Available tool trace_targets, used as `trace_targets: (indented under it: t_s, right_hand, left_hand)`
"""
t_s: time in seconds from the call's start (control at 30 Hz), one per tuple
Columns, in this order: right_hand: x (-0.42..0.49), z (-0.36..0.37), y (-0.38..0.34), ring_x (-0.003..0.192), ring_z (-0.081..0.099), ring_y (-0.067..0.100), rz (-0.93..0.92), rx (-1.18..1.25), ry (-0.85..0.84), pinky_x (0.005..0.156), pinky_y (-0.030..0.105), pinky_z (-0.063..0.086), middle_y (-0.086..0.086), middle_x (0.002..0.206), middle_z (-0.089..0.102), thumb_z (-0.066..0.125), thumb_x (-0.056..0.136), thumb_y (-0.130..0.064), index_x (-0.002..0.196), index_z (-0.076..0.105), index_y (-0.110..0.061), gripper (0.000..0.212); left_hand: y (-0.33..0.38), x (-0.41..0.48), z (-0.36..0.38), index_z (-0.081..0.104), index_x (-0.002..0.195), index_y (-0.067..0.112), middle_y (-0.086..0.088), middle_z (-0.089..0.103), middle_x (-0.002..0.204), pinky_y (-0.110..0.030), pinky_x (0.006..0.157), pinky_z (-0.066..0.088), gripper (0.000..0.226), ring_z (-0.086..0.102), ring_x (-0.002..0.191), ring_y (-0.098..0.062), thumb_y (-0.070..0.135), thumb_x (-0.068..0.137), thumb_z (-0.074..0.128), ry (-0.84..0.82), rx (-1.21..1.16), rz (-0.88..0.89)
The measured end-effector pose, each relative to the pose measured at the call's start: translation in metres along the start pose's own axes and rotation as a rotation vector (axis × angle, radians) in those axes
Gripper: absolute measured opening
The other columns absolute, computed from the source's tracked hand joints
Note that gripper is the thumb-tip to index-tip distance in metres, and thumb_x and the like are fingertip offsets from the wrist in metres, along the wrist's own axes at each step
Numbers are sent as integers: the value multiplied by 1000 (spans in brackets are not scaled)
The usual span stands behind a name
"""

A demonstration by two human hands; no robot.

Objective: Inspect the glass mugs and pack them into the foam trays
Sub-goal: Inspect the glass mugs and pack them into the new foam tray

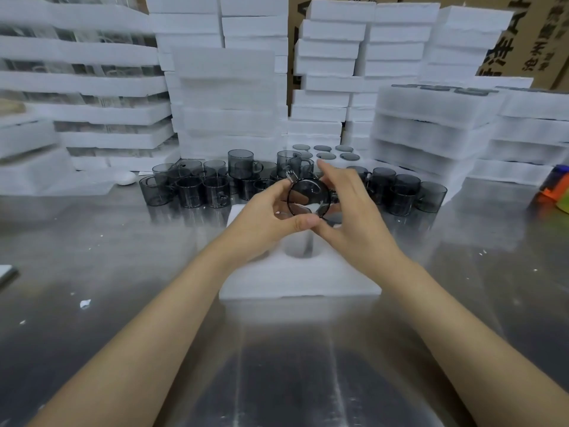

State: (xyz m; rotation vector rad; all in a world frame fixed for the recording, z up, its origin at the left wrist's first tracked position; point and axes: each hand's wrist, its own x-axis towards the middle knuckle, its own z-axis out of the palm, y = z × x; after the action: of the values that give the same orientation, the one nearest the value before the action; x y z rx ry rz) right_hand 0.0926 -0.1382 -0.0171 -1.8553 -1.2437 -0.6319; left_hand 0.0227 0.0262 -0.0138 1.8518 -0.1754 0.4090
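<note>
A smoky grey glass mug (pixel 308 197) is held up between both hands, its round mouth turned toward me. My left hand (pixel 264 214) grips its left side with thumb and fingers curled round it. My right hand (pixel 351 208) holds its right side, fingers up along the far wall. Below them a white foam tray (pixel 295 278) lies on the steel table, one round hole showing. Several more grey mugs (pixel 197 186) stand in a cluster behind, with others at the right (pixel 406 192).
Tall stacks of white foam trays (pixel 228 97) fill the back and both sides. A tray holding mugs (pixel 326 154) sits behind the cluster. Cardboard boxes (pixel 529 41) stand at the far right. An orange and blue object (pixel 554 189) lies at the right edge.
</note>
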Motion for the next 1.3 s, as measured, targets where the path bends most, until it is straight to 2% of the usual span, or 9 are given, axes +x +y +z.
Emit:
trace_targets:
  t_s: [0.07, 0.17, 0.4, 0.53, 0.67, 0.9, 1.0, 1.13, 1.3]
  right_hand:
    - [0, 1, 3, 111, 42, -3, 6, -13, -37, 90, 2, 34, -4, 125, 44, 72, 81, -8, 142, 39, -12, 69]
    - [1, 0, 1, 110, 53, 5, 124, 101, -119, 89, 15, 46, -5, 132, 48, 70, 83, -13, 143, 38, -18, 68]
    - [3, -3, -4, 85, 61, -4, 225, 255, -106, 75, 9, 49, -22, 105, 61, 77, 77, -17, 118, 50, -35, 53]
    - [3, -3, -4, 87, 60, -1, 239, 245, -116, 77, 13, 49, -9, 114, 62, 80, 73, -23, 125, 53, -26, 59]
    - [2, -3, -7, 89, 62, -3, 217, 285, -175, 75, 10, 47, -12, 115, 62, 77, 69, -30, 126, 53, -32, 62]
    - [0, -2, -5, 102, 60, 4, 213, 228, -185, 85, 21, 52, -10, 115, 61, 80, 69, -33, 124, 55, -28, 60]
    - [0, -1, -4, 93, 61, 2, 231, 224, -175, 80, 16, 50, -13, 111, 61, 86, 65, -28, 120, 56, -30, 62]
    - [1, -1, -3, 82, 59, 5, 255, 179, -121, 74, 16, 49, -13, 105, 59, 88, 62, -27, 116, 56, -28, 63]
    - [1, -3, -7, 74, 53, 9, 150, 136, -131, 68, 16, 46, -15, 102, 52, 88, 64, -20, 113, 48, -37, 65]
  left_hand:
    - [0, 0, -1, 61, 107, 31, 4, 67, 103, -22, 85, 51, 48, 67, 99, -13, 34, 64, 83, 9, -25, 15]
    - [1, -1, -1, 63, 108, 37, 5, 69, 105, -25, 87, 52, 51, 67, 100, -16, 42, 61, 84, 10, -22, 38]
    - [7, -3, 2, 66, 109, 39, 7, 73, 104, -17, 79, 50, 46, 68, 88, -5, 35, 66, 84, 2, -28, 46]
    - [6, -4, 1, 57, 123, 31, 8, 69, 114, -27, 92, 52, 67, 66, 105, -10, 25, 63, 86, -20, -103, 37]
    - [7, -4, -2, 37, 142, 23, 6, 60, 126, -18, 88, 50, 97, 60, 114, -5, 12, 58, 85, -32, -162, 1]
    - [2, -3, -3, 29, 148, 27, -1, 64, 123, -16, 87, 49, 107, 67, 105, -10, 26, 58, 88, -41, -76, -16]
    - [0, -3, -2, 35, 144, 27, 0, 68, 116, -18, 87, 50, 93, 68, 103, -12, 23, 66, 86, -12, -54, -17]
    - [3, -4, 3, 61, 111, 29, 5, 74, 97, -22, 81, 53, 30, 70, 90, -11, 17, 84, 68, 41, 26, 19]
    - [8, -5, 4, 70, 96, 9, -2, 73, 86, -42, 79, 55, 16, 69, 84, -22, 5, 91, 55, 234, 338, 68]
